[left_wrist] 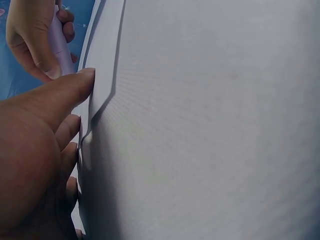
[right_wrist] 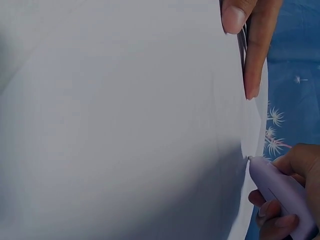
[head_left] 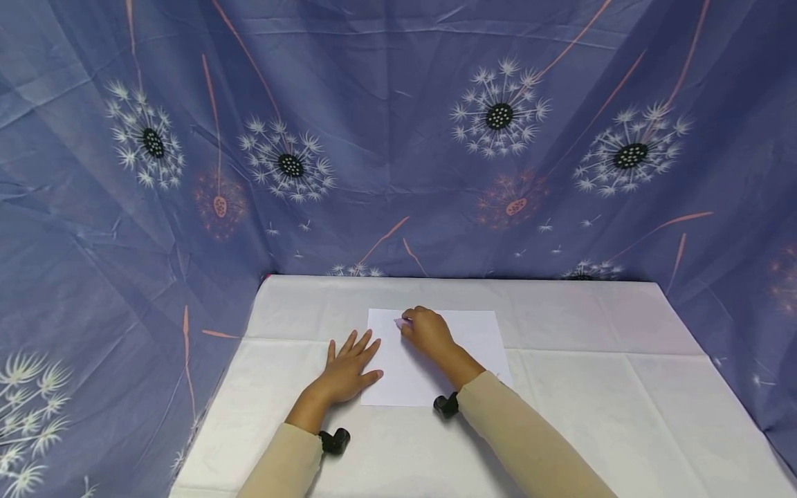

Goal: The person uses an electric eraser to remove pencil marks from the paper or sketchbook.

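A sheet of white paper [head_left: 398, 373] lies on the white-covered table. My left hand [head_left: 347, 373] rests flat with fingers spread, its fingertips and thumb at the paper's left edge. In the right hand [head_left: 429, 334] I grip a thick lavender pen-like tool [right_wrist: 280, 187], fingers curled round its body. Its small narrow tip meets the paper near the upper left part in the right wrist view. No mark on the sheet can be made out. In the left wrist view the same lavender tool [left_wrist: 60, 47] shows between the right thumb and fingers.
A white cloth [head_left: 591, 415] with fold creases covers the table. Behind and to the left hangs a blue curtain [head_left: 386, 138] with dandelion print. Black wrist cameras sit below the left cuff [head_left: 335, 441] and the right cuff [head_left: 445, 405].
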`<state>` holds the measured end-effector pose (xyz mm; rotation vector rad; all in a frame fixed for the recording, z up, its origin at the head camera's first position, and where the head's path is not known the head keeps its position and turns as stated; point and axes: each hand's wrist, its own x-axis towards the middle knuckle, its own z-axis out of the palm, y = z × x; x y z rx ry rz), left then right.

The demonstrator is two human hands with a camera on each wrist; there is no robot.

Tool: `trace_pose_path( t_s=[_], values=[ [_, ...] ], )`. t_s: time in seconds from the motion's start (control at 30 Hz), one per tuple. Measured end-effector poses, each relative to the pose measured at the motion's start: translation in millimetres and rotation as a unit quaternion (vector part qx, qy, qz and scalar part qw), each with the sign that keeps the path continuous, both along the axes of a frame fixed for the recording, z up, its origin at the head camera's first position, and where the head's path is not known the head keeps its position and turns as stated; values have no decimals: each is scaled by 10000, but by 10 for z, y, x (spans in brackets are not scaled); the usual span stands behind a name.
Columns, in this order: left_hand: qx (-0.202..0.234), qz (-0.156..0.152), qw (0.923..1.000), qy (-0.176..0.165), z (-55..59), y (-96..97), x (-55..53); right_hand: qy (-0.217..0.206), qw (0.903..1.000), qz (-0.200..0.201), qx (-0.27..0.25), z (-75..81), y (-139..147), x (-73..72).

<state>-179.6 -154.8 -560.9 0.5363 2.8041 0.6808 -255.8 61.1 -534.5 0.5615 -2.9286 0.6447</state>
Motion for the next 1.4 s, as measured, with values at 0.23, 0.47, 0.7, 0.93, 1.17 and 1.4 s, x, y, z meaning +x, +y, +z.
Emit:
trace_pose_path(
  t_s=[0.23,0.47,0.7,0.93,1.17,1.4],
  values=[
    [-26,44,10000,-18,6,1,15,7,10000,-66,32,12,-27,-4],
    [80,-33,10000,20,49,-2,26,-73,10000,-31,52,8,-46,6],
    [105,-66,9999,43,81,2,32,50,10000,-85,16,-3,-53,7],
    [25,-34,10000,-11,64,7,23,-5,10000,38,0,-3,-90,32],
    [-22,16,10000,-15,49,10,22,-2,9999,-112,-40,19,-74,46],
    [52,8,10000,-24,48,8,27,-48,9999,153,-26,10,-99,51]
  ],
)
